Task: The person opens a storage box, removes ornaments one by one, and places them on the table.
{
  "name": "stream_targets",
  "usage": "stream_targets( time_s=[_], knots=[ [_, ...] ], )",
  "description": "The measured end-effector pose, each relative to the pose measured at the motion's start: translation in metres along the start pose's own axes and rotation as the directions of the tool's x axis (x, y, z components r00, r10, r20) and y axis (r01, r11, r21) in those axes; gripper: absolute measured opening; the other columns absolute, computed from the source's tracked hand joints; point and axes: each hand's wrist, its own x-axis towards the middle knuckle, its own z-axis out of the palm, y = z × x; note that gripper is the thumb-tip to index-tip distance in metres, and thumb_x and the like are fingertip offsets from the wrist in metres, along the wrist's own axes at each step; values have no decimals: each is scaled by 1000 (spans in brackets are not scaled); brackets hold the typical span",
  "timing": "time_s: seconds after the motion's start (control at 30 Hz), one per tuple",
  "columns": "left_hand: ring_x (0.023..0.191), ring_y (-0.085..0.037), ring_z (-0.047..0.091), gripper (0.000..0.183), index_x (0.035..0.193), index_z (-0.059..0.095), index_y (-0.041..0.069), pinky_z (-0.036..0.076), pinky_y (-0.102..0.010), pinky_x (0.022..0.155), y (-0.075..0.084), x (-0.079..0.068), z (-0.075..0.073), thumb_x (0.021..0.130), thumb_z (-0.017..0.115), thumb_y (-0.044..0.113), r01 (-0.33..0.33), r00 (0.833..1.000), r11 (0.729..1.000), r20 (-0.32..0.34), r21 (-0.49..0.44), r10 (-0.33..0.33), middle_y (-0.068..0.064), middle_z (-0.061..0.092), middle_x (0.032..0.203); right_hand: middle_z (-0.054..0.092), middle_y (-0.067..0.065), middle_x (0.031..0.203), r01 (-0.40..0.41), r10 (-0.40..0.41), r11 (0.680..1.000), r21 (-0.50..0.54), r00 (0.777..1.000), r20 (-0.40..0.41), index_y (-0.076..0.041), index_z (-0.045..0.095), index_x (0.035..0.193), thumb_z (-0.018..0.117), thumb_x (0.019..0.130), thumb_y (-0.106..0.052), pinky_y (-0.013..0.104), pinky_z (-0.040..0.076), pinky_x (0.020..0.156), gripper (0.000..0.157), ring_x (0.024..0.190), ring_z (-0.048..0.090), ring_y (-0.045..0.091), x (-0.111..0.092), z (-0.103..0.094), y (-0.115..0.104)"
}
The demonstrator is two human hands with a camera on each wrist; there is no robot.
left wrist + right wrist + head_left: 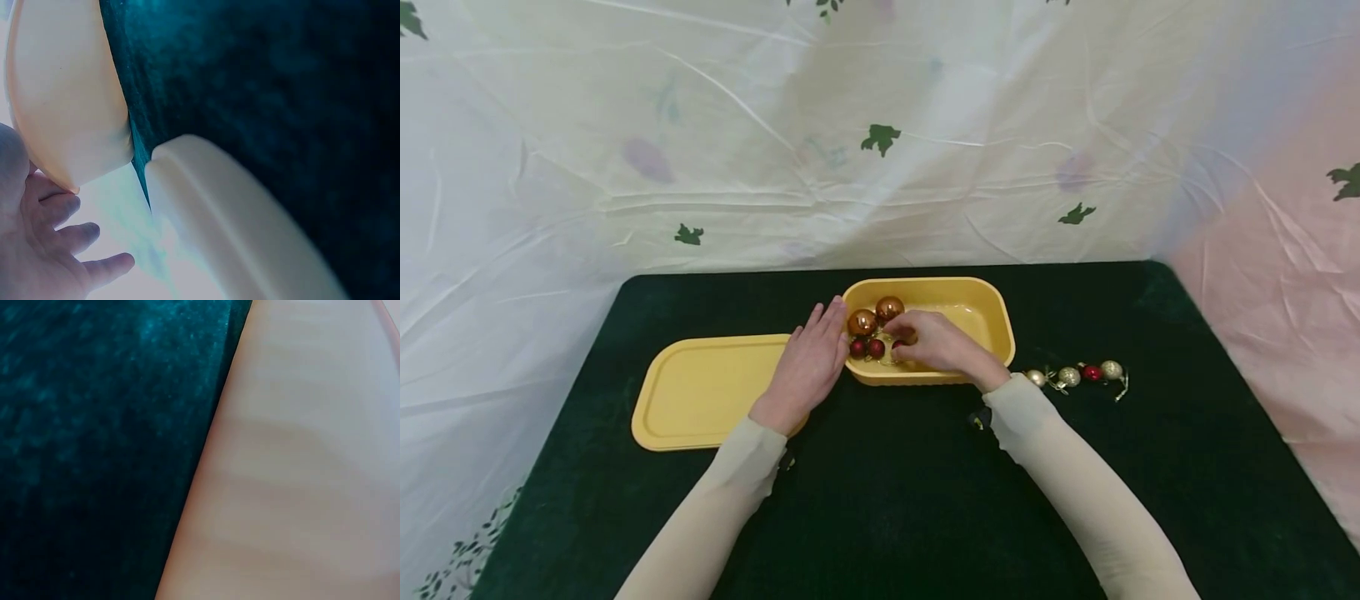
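A yellow plastic box point(992, 321) stands at the table's far side, its inside facing up. In its left end lie two copper Christmas baubles point(862, 322) and small dark red baubles point(876, 348). My right hand point(936, 340) reaches over the near rim into the box, fingers bent down and pinching at the Christmas baubles there; the fingers partly hide what they hold. With fingers extended, my left hand point(808, 358) rests against the box's left end. The left wrist view shows those fingers point(80, 234) at the box's outer wall point(69, 94).
The yellow lid point(700, 396) lies flat to the left, partly under my left forearm. Right of the box lies a row of gold and red baubles point(1069, 377) with ribbon. Dark green cloth point(880, 500) covers the table, and a patterned curtain point(850, 192) hangs behind.
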Motion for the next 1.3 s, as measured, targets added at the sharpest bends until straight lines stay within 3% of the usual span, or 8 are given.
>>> stream_targets(
  time_s=[0.33, 0.6, 1.07, 1.3],
  knots=[
    [155, -34, 26, 57, 164, 26, 7, 31, -64, 118, 0, 0, 0, 113, 36, 30, -3, 1000, 1000, -7, 0, 3, -7, 21, 171, 71, 3, 120, -21, 21, 1000, 1, 999, 37, -9, 70, 130, 77, 96, -20, 41, 52, 102, 36, 110, 65, 19, -3, -5, 5],
    [155, -33, 24, 57, 165, 25, 8, 30, -63, 119, 0, 0, -1, 113, 35, 30, 3, 1000, 1000, 0, -5, -3, -6, 20, 171, 70, 3, 125, -50, 49, 999, 18, 997, 59, -12, 68, 133, 75, 96, -23, 42, 52, 102, 39, 112, 64, 19, -5, -8, 6],
    [155, -33, 24, 57, 165, 24, 7, 30, -63, 119, 3, 0, -3, 113, 35, 30, 7, 1000, 1000, 11, -6, -7, -7, 20, 171, 71, 2, 122, -20, 20, 1000, -4, 998, 51, -13, 72, 127, 71, 100, -20, 39, 51, 98, 28, 105, 62, 19, -3, -5, 3],
    [154, -35, 26, 57, 164, 25, 5, 32, -64, 118, 3, 0, -2, 113, 36, 29, -3, 1000, 1000, -8, 2, 3, -11, 25, 170, 72, 3, 122, -13, 13, 1000, 25, 1000, -6, -11, 72, 128, 71, 100, -19, 42, 52, 101, 29, 112, 65, 20, -10, -9, 2]
  ],
)
